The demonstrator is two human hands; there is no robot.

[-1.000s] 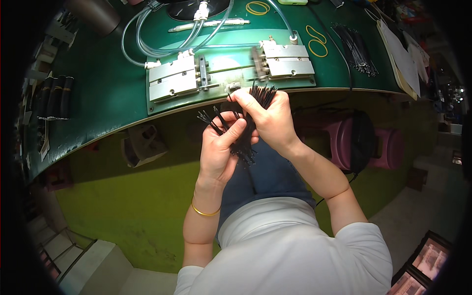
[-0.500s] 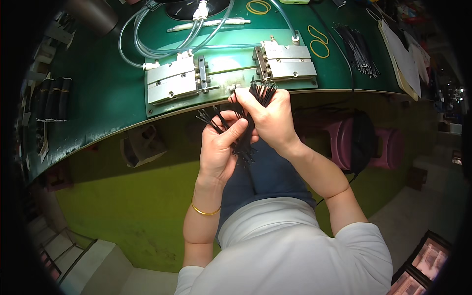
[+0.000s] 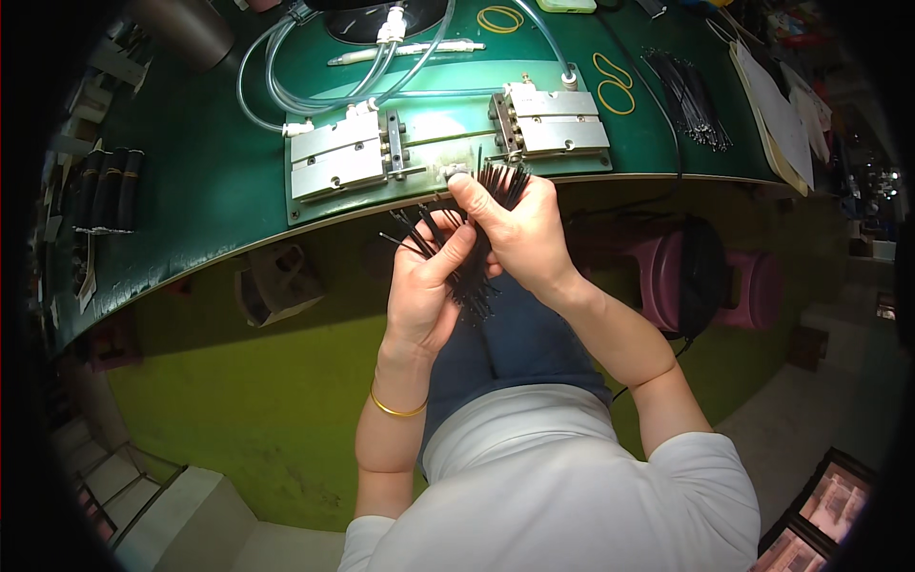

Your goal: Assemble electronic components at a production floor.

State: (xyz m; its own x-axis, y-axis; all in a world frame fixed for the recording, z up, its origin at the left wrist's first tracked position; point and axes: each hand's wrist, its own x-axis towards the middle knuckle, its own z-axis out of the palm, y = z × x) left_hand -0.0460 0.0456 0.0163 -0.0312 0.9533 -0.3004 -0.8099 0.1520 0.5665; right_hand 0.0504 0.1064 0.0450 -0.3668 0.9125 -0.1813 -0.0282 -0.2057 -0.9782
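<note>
Both hands work a loose bundle of thin black plastic strips [image 3: 467, 257], like cable ties, held just in front of the near edge of the green work surface [image 3: 191, 191]. The left hand [image 3: 429, 286] is wrapped around the bundle from below, fingers curled shut on it, with strips fanning out to the left and downward past the palm. The right hand [image 3: 519, 234] grips the upper ends, its forefinger and thumb pinched on what looks like a single strip, the tip pointing toward the gap between two grey metal clamp blocks [image 3: 348, 162] [image 3: 553, 122] mounted on the surface. Clear tubes [image 3: 315, 95] run from the blocks to the far side. The step in hand seems to be singling one strip out of the bundle and bringing it to the fixture. The next move calls for a steady pinch, so only one strip comes free, and careful aim at the narrow slot. Yellow rubber bands [image 3: 610, 86] and another pile of black strips [image 3: 691, 95] lie further right.
</note>
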